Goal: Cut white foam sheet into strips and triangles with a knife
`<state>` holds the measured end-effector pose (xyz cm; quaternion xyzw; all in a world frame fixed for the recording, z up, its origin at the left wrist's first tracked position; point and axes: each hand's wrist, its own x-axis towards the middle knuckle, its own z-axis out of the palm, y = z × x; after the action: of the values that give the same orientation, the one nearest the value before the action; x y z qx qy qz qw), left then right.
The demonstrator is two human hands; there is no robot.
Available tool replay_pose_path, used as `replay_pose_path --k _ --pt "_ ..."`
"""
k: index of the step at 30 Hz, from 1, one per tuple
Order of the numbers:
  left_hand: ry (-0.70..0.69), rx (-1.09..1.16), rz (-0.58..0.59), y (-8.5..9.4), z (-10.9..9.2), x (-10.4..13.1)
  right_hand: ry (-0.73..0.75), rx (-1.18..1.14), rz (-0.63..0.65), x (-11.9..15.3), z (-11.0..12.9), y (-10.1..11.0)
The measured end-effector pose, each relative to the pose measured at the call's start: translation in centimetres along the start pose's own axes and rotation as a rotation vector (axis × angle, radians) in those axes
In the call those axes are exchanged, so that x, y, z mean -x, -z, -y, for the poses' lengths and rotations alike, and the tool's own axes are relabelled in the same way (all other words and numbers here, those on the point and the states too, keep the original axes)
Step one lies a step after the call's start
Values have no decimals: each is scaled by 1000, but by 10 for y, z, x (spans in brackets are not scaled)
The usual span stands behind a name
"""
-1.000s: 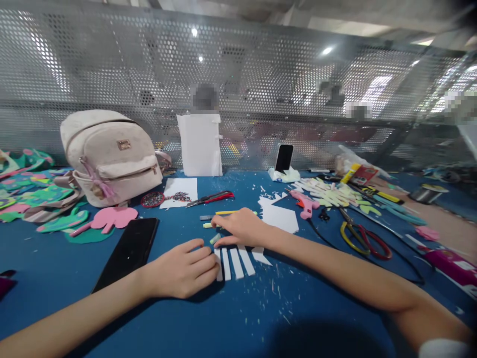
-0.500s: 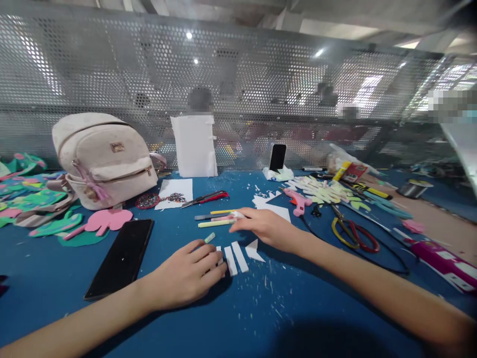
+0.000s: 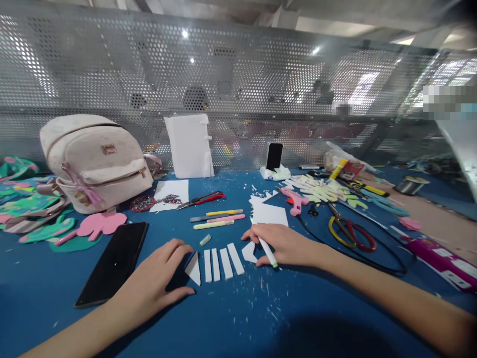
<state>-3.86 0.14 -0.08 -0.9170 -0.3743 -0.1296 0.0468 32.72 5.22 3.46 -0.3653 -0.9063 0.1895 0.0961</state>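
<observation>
My right hand (image 3: 281, 243) holds a white marker (image 3: 267, 252) with a pale green end, just above a small white cut piece (image 3: 249, 252). My left hand (image 3: 160, 271) rests on the blue table with thumb and fingers apart, beside a white triangular piece (image 3: 194, 270) near its fingertips. Between the hands lie several white strips (image 3: 225, 264) in a row. Behind them are a short green cap (image 3: 204, 240) and several capped pens, among them a yellow-green one (image 3: 213, 224). A white sheet (image 3: 270, 214) lies beyond my right hand.
A black phone (image 3: 112, 263) lies at left before a pale backpack (image 3: 100, 161). A red cutter (image 3: 208, 198) lies mid-table. At right are a pink glue gun (image 3: 297, 200), scissors (image 3: 352, 233), paper strips (image 3: 320, 188) and a magenta object (image 3: 443, 262). A perforated metal screen stands behind.
My right hand has moved off the pens and turned, now with the white marker in it. My left hand has shifted left and spread, uncovering strips and the triangular piece. The view has shifted slightly.
</observation>
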Motion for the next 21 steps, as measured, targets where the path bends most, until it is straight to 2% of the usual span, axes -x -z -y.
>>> replay_pose_path --k 4,8,13,21 --pt "-139 -79 75 -2 1 -8 -65 -143 24 -3 3 -1" --pt "-247 -121 153 2 2 -23 -59 -185 64 -6 4 -1" --pt "-278 -111 201 10 3 -32 -21 -73 71 -5 1 -1" --pt "-298 -115 186 6 8 -32 -16 -94 48 -9 -1 -12"
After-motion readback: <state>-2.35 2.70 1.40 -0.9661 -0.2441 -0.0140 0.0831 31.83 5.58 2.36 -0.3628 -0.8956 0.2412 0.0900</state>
